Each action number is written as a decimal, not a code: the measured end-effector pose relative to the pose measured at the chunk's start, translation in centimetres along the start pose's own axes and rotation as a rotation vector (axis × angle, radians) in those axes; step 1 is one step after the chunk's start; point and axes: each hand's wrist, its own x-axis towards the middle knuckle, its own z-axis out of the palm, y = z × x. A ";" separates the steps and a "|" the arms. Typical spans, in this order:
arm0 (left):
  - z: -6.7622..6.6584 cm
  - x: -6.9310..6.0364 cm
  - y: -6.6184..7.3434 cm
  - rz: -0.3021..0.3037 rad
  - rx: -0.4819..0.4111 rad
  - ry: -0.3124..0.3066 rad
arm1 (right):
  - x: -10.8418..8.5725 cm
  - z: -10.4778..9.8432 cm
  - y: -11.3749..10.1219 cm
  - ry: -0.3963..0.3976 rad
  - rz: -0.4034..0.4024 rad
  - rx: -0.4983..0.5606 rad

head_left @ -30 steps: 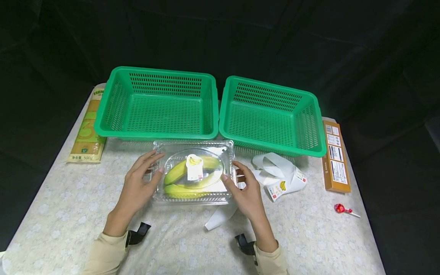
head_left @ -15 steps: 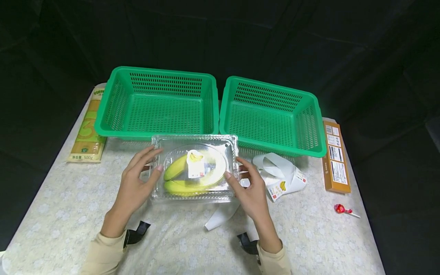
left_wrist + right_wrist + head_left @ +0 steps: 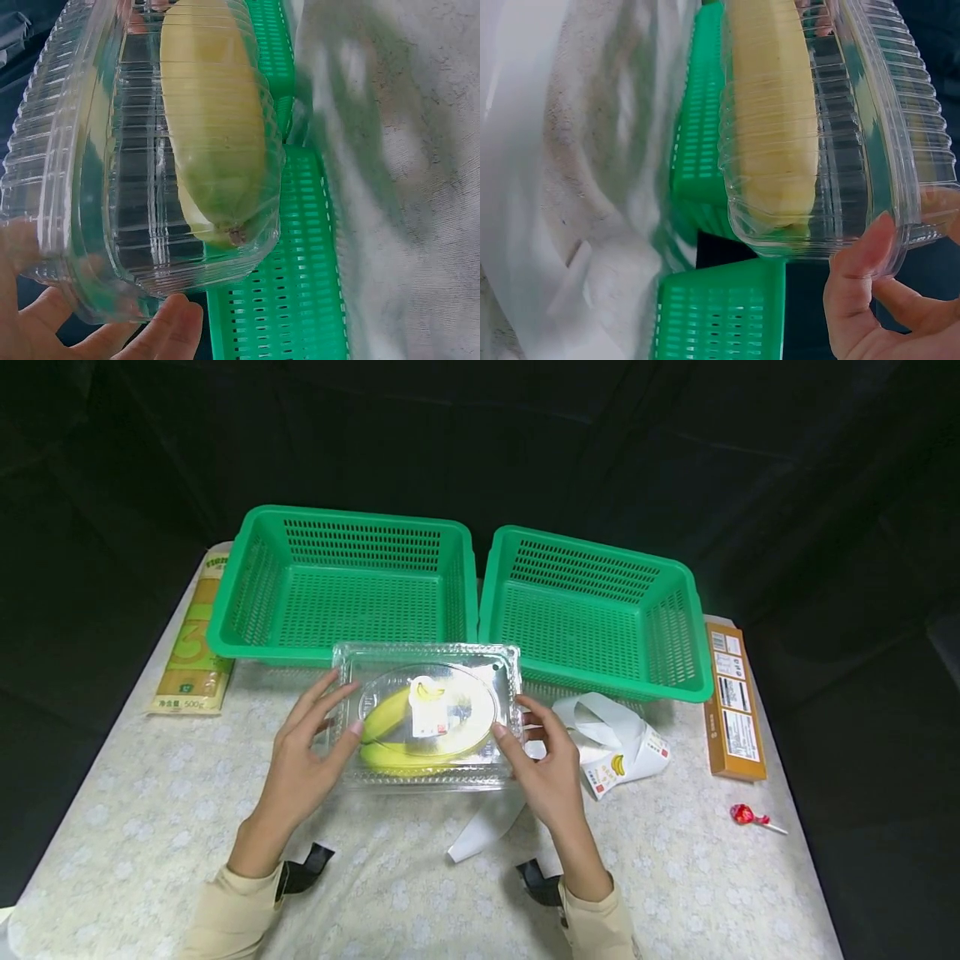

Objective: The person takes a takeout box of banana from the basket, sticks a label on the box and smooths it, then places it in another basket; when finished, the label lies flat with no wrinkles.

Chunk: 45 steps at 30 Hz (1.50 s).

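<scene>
Between my two hands I hold a clear plastic clamshell container (image 3: 465, 657) with yellow-green bananas (image 3: 401, 758) in it. A white label (image 3: 429, 717) with a banana picture is on its lid. My left hand (image 3: 298, 777) grips the left side, its thumb at the lid's edge and its fingers by the side wall. My right hand (image 3: 553, 777) grips the right side, its thumb on the front right part. Both wrist views show the container raised off the table, with a banana (image 3: 217, 112) seen through the ribbed wall. Some fingertips are hidden behind the plastic.
Two green baskets (image 3: 360, 654) (image 3: 600, 681) stand side by side behind the container. A noodle packet (image 3: 187, 652) lies at the left, an orange box (image 3: 735, 702) at the right. A red lollipop (image 3: 742, 815) and a crumpled white banana-printed strip (image 3: 626, 768) lie on the cloth.
Both hands have raised the container and moved it slightly away from the body, so its back edge now overlaps the near rims of the baskets in the head view.
</scene>
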 end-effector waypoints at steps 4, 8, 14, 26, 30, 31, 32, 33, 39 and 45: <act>0.0 0.0 0.2 0.020 -0.001 0.013 | -0.1 -0.2 -0.4 0.006 -0.016 0.005; 0.0 0.0 0.5 0.047 0.000 0.028 | 0.0 -0.3 -0.8 0.038 -0.043 0.023; 0.2 0.2 0.6 0.105 -0.004 0.023 | 0.4 -0.2 -1.2 0.080 -0.080 0.053; 0.3 0.4 0.2 0.096 -0.039 -0.014 | 1.0 0.6 -0.4 0.073 -0.087 0.024; 0.3 0.4 0.2 0.084 -0.030 -0.032 | 1.1 0.6 -0.4 0.077 -0.094 0.009; 0.3 0.5 0.2 0.083 -0.028 -0.037 | 1.1 0.6 -0.4 0.077 -0.097 0.007; 0.3 0.5 0.1 0.088 -0.025 -0.039 | 1.2 0.6 -0.5 0.077 -0.097 0.008; 0.3 0.4 0.1 0.097 -0.026 -0.041 | 1.3 0.6 -0.5 0.076 -0.094 0.009; 0.3 0.2 -0.3 0.186 -0.055 -0.054 | 1.9 0.3 -1.0 0.066 -0.063 0.050; 0.5 0.6 -0.4 0.209 -0.051 -0.025 | 3.0 0.2 -1.6 0.049 -0.070 0.074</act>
